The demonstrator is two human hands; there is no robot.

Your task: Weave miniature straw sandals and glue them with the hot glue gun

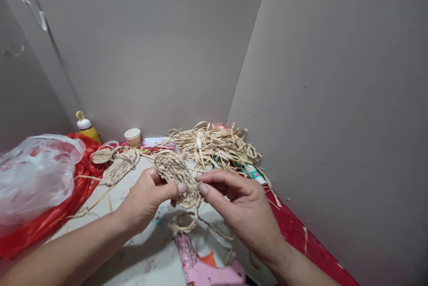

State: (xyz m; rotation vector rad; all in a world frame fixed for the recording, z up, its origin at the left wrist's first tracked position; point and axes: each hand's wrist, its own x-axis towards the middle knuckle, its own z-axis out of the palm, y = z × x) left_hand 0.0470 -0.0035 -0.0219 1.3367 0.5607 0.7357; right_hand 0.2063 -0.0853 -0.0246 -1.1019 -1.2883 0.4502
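A coiled oval of braided straw, shaped like a small shoe sole, is held up over the table. My left hand is closed around its left side, with the thumb pressed on the face. At the right edge of the oval, my right hand pinches with thumb and forefinger; the exact bit between the fingertips is partly hidden. A loose braided straw cord hangs in a loop from the lower edge. Below it, a pink glue gun lies with its nozzle end under the cord.
A heap of dry straw strips lies at the back. Further left are two more woven straw pieces, a paper cup, a yellow bottle and a clear plastic bag on red plastic. Grey panels enclose the table.
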